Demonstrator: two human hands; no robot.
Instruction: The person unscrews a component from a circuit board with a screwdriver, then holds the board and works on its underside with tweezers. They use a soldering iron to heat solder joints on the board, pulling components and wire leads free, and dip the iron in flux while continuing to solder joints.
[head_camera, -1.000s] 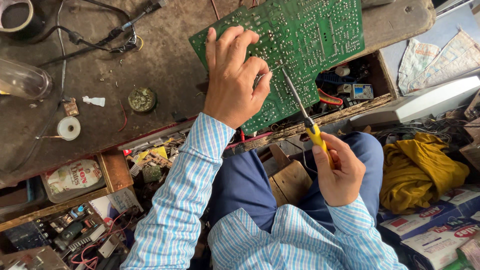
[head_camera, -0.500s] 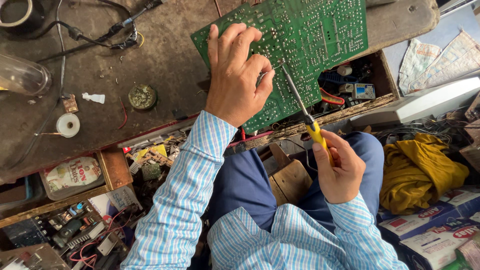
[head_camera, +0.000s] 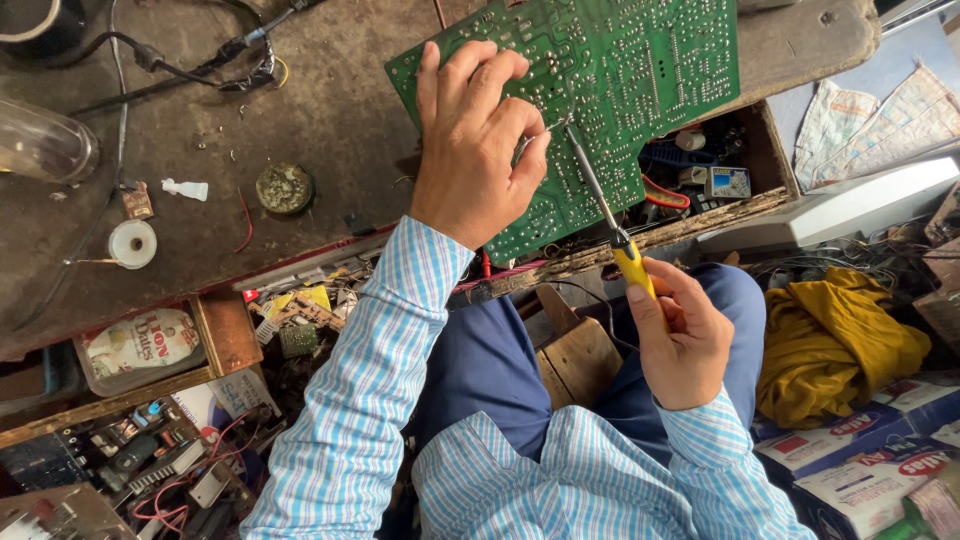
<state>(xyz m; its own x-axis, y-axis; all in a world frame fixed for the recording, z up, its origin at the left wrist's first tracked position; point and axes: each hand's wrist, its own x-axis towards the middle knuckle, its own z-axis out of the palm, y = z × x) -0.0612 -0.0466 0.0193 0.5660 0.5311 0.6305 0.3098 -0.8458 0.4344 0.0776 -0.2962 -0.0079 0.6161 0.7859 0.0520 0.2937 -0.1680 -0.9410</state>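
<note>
As the single head view looks straight down on the bench, the green circuit board (head_camera: 610, 90) lies solder side up, tilted, its lower edge overhanging the front of the dark worktop (head_camera: 300, 120) and an open wooden tray of parts (head_camera: 720, 180). The left hand (head_camera: 475, 150) rests flat on the board's left half, fingers spread and pressing it down; it appears to pinch a thin strand of solder wire (head_camera: 535, 138) between thumb and forefinger, though the strand is too fine to confirm. The right hand (head_camera: 685, 340) is closed around the yellow handle of the soldering iron (head_camera: 605, 205), held like a pen, the metal shaft slanting up and left so that its tip meets the board just beside the left fingertips. In my judgement the joint is best made by keeping the board pinned, holding the tip steady on one pad only, and keeping the left fingertips off the hot shaft. A small solder reel (head_camera: 132, 243) and a round tin (head_camera: 284, 188) lie well apart to the left. Hidden or unclear: the component side of the board, the exact pad under the tip, the board's top edge cut by the frame, and the iron's cord below the right hand
</note>
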